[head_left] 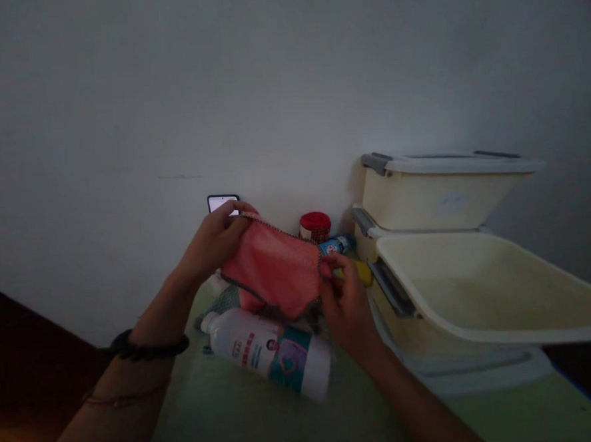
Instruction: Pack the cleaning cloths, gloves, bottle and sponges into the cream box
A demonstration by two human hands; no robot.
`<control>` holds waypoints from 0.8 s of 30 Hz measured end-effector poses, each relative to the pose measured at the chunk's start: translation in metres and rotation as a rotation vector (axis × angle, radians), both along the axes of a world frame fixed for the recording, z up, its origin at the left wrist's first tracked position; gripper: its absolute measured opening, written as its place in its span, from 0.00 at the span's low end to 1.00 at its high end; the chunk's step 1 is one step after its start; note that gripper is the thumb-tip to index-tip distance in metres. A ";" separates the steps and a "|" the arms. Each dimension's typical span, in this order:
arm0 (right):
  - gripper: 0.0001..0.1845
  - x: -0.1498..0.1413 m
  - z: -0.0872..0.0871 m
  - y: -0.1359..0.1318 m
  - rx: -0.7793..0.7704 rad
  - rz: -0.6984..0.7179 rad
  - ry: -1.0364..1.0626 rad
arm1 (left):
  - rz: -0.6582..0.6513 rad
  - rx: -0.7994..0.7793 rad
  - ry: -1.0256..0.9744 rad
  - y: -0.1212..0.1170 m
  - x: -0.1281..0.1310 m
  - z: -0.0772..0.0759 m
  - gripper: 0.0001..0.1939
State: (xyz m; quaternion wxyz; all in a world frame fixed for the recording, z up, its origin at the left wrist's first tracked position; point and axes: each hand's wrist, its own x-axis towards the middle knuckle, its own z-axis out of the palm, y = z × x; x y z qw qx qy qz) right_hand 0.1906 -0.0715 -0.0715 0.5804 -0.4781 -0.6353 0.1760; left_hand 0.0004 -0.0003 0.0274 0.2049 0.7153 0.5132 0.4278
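I hold a pink cloth with a dark stitched edge up between both hands, over a pale green surface. My left hand pinches its upper left corner. My right hand grips its right edge, fingers closed. Below the cloth a white bottle with a teal label lies on its side. Something yellow shows just beyond my right fingers; I cannot tell what it is.
A stack of cream plastic bins stands at the right, the front one open and tilted toward me. Against the white wall stand a phone, a red-topped roll and a small blue bottle.
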 end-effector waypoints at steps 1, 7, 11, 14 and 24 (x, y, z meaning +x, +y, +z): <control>0.15 0.001 0.002 -0.001 0.016 -0.015 -0.009 | 0.012 -0.004 0.000 0.000 -0.002 0.000 0.12; 0.09 0.005 0.008 0.000 0.021 -0.069 -0.048 | 0.132 0.037 0.139 0.003 -0.010 -0.001 0.16; 0.10 0.002 0.007 -0.001 -0.028 -0.040 -0.016 | 0.240 0.101 0.261 0.009 -0.013 -0.004 0.18; 0.10 0.001 0.008 -0.005 -0.045 -0.046 0.006 | 0.272 0.161 0.233 0.006 -0.010 0.000 0.15; 0.08 0.009 0.075 -0.006 0.215 -0.127 -0.039 | 0.372 0.680 -0.154 -0.042 -0.003 0.039 0.06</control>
